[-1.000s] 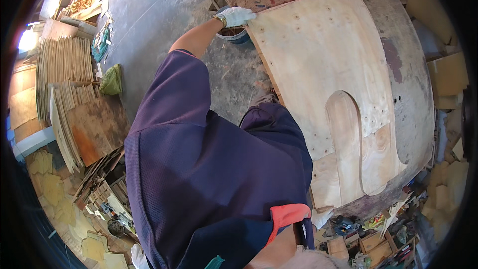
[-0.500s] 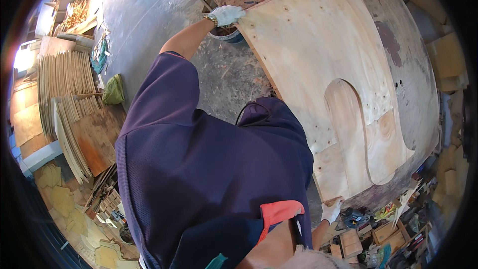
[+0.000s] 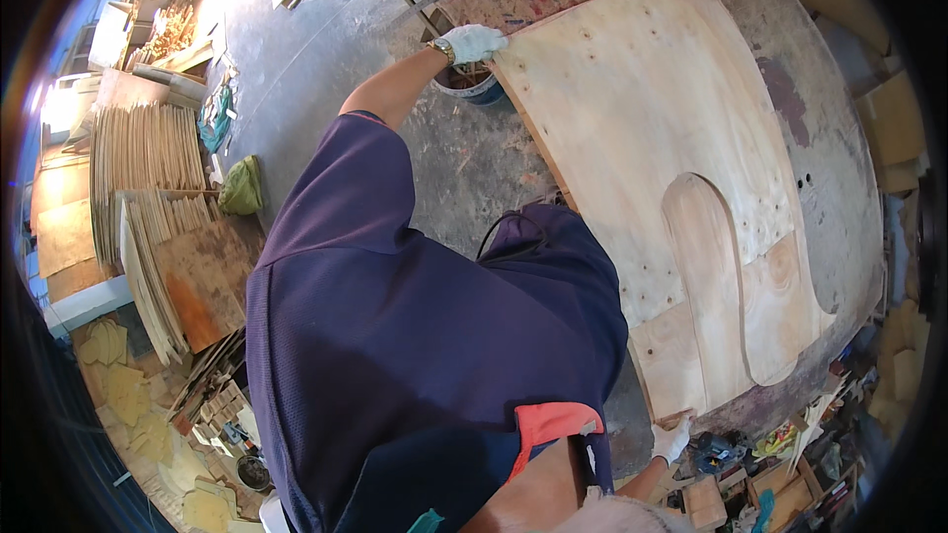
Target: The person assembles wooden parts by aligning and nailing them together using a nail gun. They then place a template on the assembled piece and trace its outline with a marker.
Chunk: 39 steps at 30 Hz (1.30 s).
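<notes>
Plywood sheet (image 3: 612, 118) looks stiff, prob. light, hold opp. ends: your L hand (image 3: 474, 43) clamps corner near bucket (image 3: 485, 93), R hand (image 3: 671, 441) far from it, grip unclear.

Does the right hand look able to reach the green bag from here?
Probably not: the right hand is at the board's lower corner, and the torso lies between it and the green bag, off left.
</notes>
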{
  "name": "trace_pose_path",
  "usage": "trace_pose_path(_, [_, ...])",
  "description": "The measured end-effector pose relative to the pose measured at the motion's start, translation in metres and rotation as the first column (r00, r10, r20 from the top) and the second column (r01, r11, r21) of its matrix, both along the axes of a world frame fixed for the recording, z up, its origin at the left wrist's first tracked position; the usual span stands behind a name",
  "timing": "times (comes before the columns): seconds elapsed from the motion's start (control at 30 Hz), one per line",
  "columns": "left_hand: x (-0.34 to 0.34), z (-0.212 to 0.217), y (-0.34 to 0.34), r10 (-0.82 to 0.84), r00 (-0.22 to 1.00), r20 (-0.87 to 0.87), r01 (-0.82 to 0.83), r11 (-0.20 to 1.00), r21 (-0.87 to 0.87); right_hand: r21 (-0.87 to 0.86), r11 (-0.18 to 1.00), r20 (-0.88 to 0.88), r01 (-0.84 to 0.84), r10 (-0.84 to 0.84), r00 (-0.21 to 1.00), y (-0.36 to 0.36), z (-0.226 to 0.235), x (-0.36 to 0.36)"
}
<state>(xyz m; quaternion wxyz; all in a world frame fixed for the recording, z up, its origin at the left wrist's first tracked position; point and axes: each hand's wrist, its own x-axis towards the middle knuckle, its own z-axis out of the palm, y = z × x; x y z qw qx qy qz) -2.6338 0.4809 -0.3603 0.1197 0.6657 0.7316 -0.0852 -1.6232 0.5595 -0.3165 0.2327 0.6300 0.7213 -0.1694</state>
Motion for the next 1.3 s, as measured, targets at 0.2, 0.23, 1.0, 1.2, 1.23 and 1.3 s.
trace_pose_path(0.2, [-0.001, 0.003, 0.002, 0.000, 0.999, 0.051, 0.001, 1.000, -0.004, 0.003, 0.999, -0.068, 0.044, -0.044, 0.997, -0.001, 0.001, -0.001])
trace_pose_path(0.23, [0.000, 0.002, 0.002, 0.023, 0.998, 0.051, -0.021, 0.999, -0.034, -0.001, 0.997, -0.046, 0.072, -0.072, 0.996, -0.002, 0.002, -0.003])
trace_pose_path(1.0, [0.046, -0.070, -0.017, 0.611, 0.368, 0.701, -0.930, 0.228, 0.289, -0.031, 0.246, -0.828, 0.969, -0.549, 0.113, -0.044, -0.079, -0.001])
trace_pose_path(1.2, [0.048, -0.069, -0.012, 0.691, 0.501, 0.521, -0.859, 0.323, 0.397, -0.066, 0.252, -0.881, 0.965, -0.468, 0.062, -0.045, -0.092, 0.010])
trace_pose_path(1.23, [0.048, -0.069, -0.012, 0.709, 0.495, 0.503, -0.862, 0.324, 0.391, -0.093, 0.196, -0.866, 0.976, -0.501, 0.018, -0.044, -0.094, 0.013])
trace_pose_path(1.3, [0.049, -0.070, -0.013, 0.688, 0.540, 0.484, -0.829, 0.336, 0.447, -0.070, 0.248, -0.870, 0.966, -0.489, 0.063, -0.044, -0.098, 0.019])
